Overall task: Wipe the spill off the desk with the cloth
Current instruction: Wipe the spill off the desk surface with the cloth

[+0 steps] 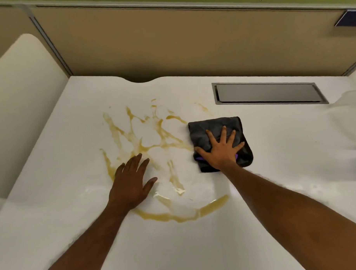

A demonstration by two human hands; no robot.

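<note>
Head view: looking down on a white desk (275, 161), both bare forearms reaching in from the 6 o'clock side.
Right hand (221, 151): flat, fingers fanned wide, palm pressing down on the cloth; nothing pinched or gripped.
Cloth (215, 126): dark grey, folded to a rough square, lying flat on desk under right hand; small purple bit shows at palm edge. Sits at approx 3 o'clock of the spill, its left edge just beside the nearest streaks.
Left hand (132, 181): flat on desk, palm down, fingers loosely spread, thumb out toward 3 o'clock; holds nothing. Rests on the spill's 8 o'clock part, streaks passing around it.
Spill (153, 147): yellow-brown liquid, thin smeared streaks fanning toward 12 o'clock, plus a curved arc at 6 o'clock, nearest the person. Wet sheen near arc's centre.
Desk: white, matte, notch cut in far edge at 12 o'clock.
Cable hatch (268, 93): grey rectangular lid set in desk, approx 1 o'clock from cloth, well apart.
Partition (170, 44): tan panel along far edge; a white divider (24, 95) at 9 o'clock.
</note>
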